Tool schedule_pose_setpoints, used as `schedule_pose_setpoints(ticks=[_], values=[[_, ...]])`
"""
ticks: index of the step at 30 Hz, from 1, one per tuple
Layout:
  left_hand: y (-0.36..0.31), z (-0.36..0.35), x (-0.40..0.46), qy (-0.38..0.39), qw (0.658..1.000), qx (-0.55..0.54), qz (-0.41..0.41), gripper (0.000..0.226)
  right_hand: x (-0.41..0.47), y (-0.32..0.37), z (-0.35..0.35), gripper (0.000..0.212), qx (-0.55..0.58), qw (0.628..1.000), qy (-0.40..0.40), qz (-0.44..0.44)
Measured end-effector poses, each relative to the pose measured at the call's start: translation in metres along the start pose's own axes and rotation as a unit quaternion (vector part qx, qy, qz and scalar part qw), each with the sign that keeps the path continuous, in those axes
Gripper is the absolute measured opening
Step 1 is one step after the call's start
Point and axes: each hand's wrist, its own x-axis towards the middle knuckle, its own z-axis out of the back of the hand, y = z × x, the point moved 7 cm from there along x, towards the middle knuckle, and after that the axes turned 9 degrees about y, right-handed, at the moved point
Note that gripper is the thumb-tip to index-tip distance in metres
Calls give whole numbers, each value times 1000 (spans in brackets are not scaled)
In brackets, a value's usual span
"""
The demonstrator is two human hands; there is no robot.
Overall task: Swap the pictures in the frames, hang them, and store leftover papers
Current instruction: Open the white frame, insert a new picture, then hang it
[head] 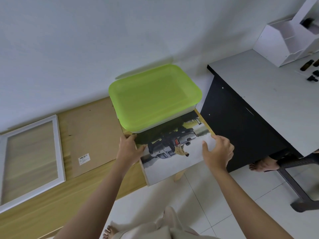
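A printed picture of a pickup truck [170, 157] lies at the right end of the wooden table [51, 209], its far part tucked under a box with a green lid [153, 97]. My left hand [128, 149] holds the picture's left edge, fingers curled over it. My right hand [218, 151] holds the right edge, thumb on top of the paper. An empty white picture frame [32, 159] lies flat at the left. A brown backing board [93, 135] with a barcode label lies between the frame and the picture.
A white wall runs behind the table. A dark desk with a grey top [269, 107] stands to the right, with a white organiser [286, 40] and small dark items on it. Another person's bare foot [264, 165] shows beside the desk. White tiled floor lies below.
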Motion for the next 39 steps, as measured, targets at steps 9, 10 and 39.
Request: schedule_pose_setpoints(ticks=[9, 10, 39], values=[[68, 64, -53, -74, 995, -68, -14, 45, -63, 115, -66, 35, 55, 985, 41, 158], [83, 74, -60, -83, 994, -69, -3, 44, -75, 130, -77, 34, 63, 981, 52, 174], [578, 343, -176, -153, 947, -157, 234, 52, -350, 559, -435, 49, -107, 866, 332, 359]])
